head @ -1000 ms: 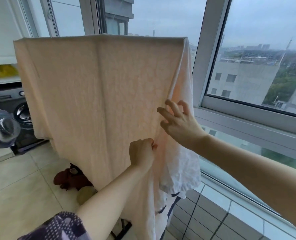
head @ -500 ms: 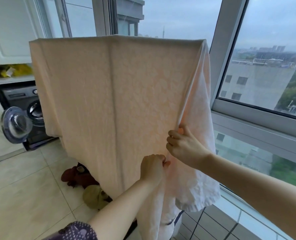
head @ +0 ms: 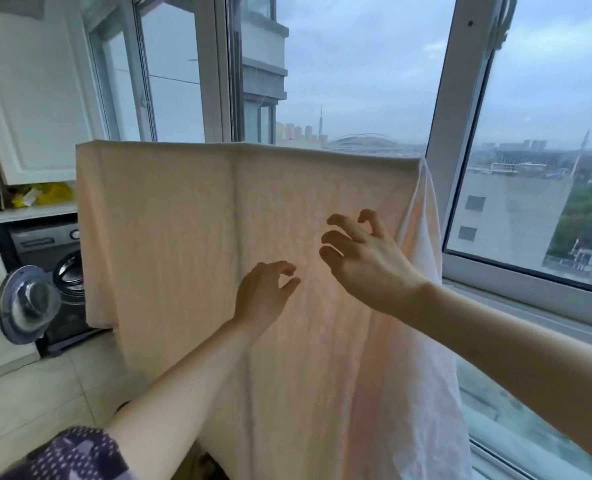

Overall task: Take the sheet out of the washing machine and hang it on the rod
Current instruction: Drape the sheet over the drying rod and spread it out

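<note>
Now both the left hand point(head: 263, 292) and right hand point(head: 363, 258) hover loose-fingered, gripping nothing, before the sheet point(head: 183, 237).

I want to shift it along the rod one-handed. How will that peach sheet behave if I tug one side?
The sheet looks floppy: it drapes over the top line in soft folds, so a tug would probably bunch it, not slide it whole. Daylight glows through it, suggesting thin, fairly light cloth. The right edge hangs longer, so it may slip that way.

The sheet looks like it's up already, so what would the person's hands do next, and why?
Probably smooth the bunched right edge. The sheet hangs flat across the top, but its right side droops in loose folds, and the left hand and right hand hover open, gripping nothing.
</note>
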Tool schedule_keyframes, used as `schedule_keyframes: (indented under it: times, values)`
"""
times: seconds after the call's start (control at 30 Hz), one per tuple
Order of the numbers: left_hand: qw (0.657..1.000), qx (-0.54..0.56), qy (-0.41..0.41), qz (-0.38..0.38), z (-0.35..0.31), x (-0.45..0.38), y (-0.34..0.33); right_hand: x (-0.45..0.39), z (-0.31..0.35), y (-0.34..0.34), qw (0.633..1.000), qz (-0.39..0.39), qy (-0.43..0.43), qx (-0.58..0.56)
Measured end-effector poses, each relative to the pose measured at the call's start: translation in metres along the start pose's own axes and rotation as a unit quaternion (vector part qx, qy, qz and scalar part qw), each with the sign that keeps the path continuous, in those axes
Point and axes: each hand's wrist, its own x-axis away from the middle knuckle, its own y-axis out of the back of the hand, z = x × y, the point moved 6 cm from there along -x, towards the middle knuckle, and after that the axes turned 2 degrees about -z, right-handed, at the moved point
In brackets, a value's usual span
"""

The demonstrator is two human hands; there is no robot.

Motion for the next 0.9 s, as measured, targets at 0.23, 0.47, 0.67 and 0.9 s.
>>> schedule_keyframes:
  times: [0.23, 0.47, 0.67, 0.9]
  values:
    - [0.976, 0.041, -0.040, -0.211, 0.014, -0.093, 0.088, -0.080, -0.040, 0.008, 0.990, -0.071, -0.075, 0.101]
    - [0.970, 0.026, -0.145, -0.191, 0.029, -0.170, 0.108, -0.133, -0.063, -0.017, 0.984, -0.017, -0.144, 0.107]
    - [0.954, 0.089, -0.225, -0.179, 0.037, -0.210, 0.116, -0.138, -0.067, -0.031, 0.978, -0.018, -0.177, 0.109]
    - [0.938, 0.035, -0.265, -0.220, 0.047, -0.224, 0.141, -0.164, -0.059, -0.028, 0.972, -0.057, -0.193, 0.125]
